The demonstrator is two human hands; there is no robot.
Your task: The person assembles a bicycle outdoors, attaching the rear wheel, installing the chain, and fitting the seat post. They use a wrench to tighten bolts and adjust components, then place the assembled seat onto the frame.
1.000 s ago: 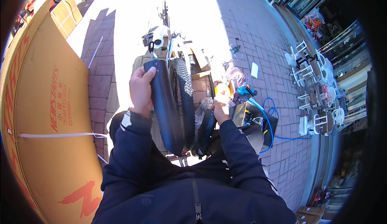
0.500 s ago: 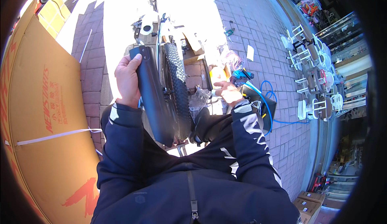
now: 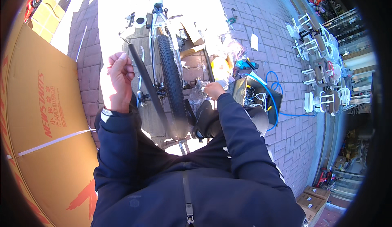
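Observation:
My left hand (image 3: 118,80) is raised left of a bicycle, fingers curled and thumb pressed to them; whatever they pinch is too small to make out. Just right of its fingertips, a long black mudguard (image 3: 150,89) slants edge-on, with a thin metal bracket at its far end. A narrow gap seems to part it from my fingers. Beside it stands the knobby black tyre (image 3: 170,70) under the silver bicycle frame (image 3: 157,21). Right of the tyre, my right hand (image 3: 215,90) is closed at a clear plastic bag (image 3: 198,91); what its fingers grip is hidden.
A big cardboard box (image 3: 49,116) stands at my left. On the right are an open toolbox (image 3: 241,91), a blue power tool (image 3: 246,65), a looping blue hose (image 3: 277,108) and green-handled pliers (image 3: 232,20). Several white-framed seats (image 3: 322,67) line the shopfront.
The mudguard has turned from broad side to edge-on, and my left hand has shifted left, off its face. My right hand has moved left to the plastic bag and closed.

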